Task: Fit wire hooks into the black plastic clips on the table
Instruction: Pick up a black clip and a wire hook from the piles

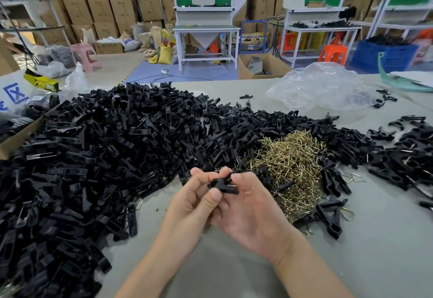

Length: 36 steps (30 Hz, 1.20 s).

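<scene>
Left of the clip heap (117, 145), white sack (11, 94): blue print, one boxed mark reading like "X", the rest cut off. Just behind it, yellow-and-black label (42, 83): lettering blurred, illegible. Far behind the heap, stacked cartons (98, 5): labels too small to read.

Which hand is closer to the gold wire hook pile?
Right. The right hand is beside the left edge of the wire hook pile; the left hand lies farther left.

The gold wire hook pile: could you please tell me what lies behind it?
Black plastic clips heap behind the wire hook pile, a clear plastic bag farther back. The table beneath is covered.
</scene>
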### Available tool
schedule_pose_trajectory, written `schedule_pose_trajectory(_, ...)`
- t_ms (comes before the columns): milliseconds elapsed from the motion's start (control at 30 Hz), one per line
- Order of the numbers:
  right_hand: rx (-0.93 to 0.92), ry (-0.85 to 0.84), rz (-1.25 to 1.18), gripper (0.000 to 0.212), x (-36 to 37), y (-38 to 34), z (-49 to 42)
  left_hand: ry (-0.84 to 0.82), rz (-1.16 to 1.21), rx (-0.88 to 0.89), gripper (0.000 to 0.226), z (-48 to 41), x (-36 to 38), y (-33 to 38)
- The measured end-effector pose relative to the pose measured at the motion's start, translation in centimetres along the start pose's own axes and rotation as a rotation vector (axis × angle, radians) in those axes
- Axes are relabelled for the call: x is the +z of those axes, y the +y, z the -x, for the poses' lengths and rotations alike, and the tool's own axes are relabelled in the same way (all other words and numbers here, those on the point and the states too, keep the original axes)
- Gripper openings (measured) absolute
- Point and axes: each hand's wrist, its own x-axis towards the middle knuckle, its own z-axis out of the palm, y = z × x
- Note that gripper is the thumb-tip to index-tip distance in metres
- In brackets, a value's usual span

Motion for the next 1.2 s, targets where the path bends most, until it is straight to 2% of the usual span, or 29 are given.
schedule_pose_trajectory(67,-0.009,0.026,0.023,0.014,0.1,-0.1,0.1,-0.022,-0.006,-0.016,0.031,-0.1,0.1,-0.2)
schedule_pose_trajectory(167,-0.004,0.052,0.13,0.035,0.6,-0.3,0.5,-0.029,0.014,-0.036,0.031,-0.3,0.1,-0.6)
schedule_pose_trajectory(233,-0.013,0.079,0.156,0.029,0.9,-0.2,0.4,-0.046,0.039,-0.049,0.033,-0.5,0.2,-0.7)
schedule_pose_trajectory(333,-0.018,0.089,0.184,0.056,0.5,0.0,0.0,-0.075,0.124,-0.091,0.02,-0.6,0.4,-1.0)
schedule_pose_trajectory(367,0.001,0.074,0.202,0.057,0.5,0.1,-0.1,-0.086,0.16,-0.1,0.017,-0.6,0.4,-1.1)
schedule_pose_trajectory(567,0.032,0.067,0.183,0.02,0.1,0.1,0.0,-0.096,0.196,-0.12,0.021,-0.5,0.4,-1.9)
schedule_pose_trajectory(767,0.051,0.047,0.072,0.004,-0.3,-0.4,0.1,-0.142,0.18,-0.121,0.017,-1.0,0.1,-2.1)
schedule_pose_trajectory(900,0.049,0.104,0.112,0.03,-0.5,-0.3,0.1,-0.175,0.145,-0.151,0.021,-1.1,-0.3,-2.2)
schedule_pose_trajectory(1033,0.036,0.144,0.188,0.028,-0.1,0.1,0.1,-0.201,0.145,-0.156,0.017,-1.0,-0.4,-2.2)
schedule_pose_trajectory(1200,0.076,0.14,0.188,0.044,-0.2,0.5,-0.1,-0.168,0.188,-0.171,0.023,-0.9,-0.3,-2.1)
